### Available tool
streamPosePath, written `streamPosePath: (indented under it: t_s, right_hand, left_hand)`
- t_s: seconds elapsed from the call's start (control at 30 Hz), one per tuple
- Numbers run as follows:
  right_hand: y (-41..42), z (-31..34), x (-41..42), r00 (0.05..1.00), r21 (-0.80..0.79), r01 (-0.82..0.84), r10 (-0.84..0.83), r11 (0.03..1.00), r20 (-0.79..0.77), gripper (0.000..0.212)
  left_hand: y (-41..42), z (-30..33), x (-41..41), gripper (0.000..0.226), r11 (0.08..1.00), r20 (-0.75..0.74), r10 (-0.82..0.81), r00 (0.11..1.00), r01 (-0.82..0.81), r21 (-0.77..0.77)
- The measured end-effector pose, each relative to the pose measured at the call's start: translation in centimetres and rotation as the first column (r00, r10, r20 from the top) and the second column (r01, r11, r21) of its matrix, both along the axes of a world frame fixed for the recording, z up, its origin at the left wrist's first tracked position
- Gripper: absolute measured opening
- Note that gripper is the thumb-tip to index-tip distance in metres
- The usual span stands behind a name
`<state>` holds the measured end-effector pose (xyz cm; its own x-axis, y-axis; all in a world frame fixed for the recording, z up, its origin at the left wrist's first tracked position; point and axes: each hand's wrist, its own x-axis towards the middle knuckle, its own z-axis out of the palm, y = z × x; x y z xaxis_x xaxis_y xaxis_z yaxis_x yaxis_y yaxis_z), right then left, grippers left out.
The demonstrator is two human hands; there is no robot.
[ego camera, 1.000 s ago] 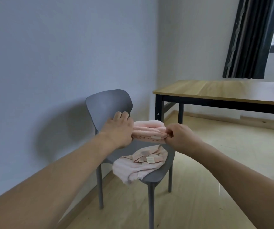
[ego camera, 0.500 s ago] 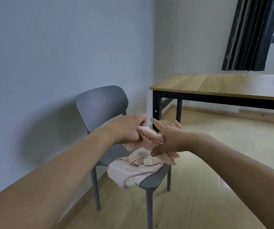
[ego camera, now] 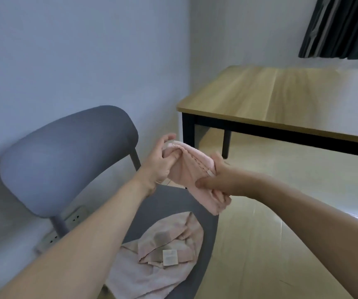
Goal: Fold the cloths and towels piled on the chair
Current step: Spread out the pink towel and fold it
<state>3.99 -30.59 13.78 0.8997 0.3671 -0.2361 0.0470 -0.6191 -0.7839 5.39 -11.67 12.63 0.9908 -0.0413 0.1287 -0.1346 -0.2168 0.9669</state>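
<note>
Towel [ego camera: 192, 176] held above chair [ego camera: 66, 160], another towel [ego camera: 160, 255] on its seat, table [ego camera: 281, 100] right, behind.

A plain pale-pink towel [ego camera: 192, 175] contrasts with a slate-grey chair [ego camera: 66, 154], where a paler pink cloth [ego camera: 152, 266] carries a white label [ego camera: 170, 257]. The worktop [ego camera: 281, 93] is light wood on black legs; the curtain [ego camera: 337, 24] shows dark stripes.

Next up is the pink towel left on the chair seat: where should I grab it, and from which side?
Judging by how it lies, pinch the pink towel at its front hem, which hangs over the chair seat's near edge, coming from the front. The bunched middle by the white label would lift as a wad.
</note>
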Motion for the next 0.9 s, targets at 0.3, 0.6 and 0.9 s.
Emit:
streamPosePath:
  t_s: [0.3, 0.6, 0.9]
  right_hand:
    - [-4.0, 26.3, 0.2, 0.959, 0.023, 0.053, -0.045, 0.998, -0.281, 0.025]
    - [-9.3, 43.3, -4.7, 0.85, 0.112, -0.073, 0.12, 0.991, -0.513, 0.045]
    - [-23.2, 47.6, -2.4, 0.995, -0.145, -0.083, 0.089, 0.986, 0.038, 0.056]
  left_hand:
    - [-2.8, 26.8, 0.8, 0.016, 0.985, -0.147, -0.097, 0.984, 0.116, 0.13]
    - [-10.4, 45.4, -2.6, 0.038, 0.962, -0.093, -0.101, 0.991, 0.121, 0.244]
    - [-22.9, 48.4, -1.6, 0.051, 0.807, 0.11, 0.014, 0.994, -0.077, 0.586]
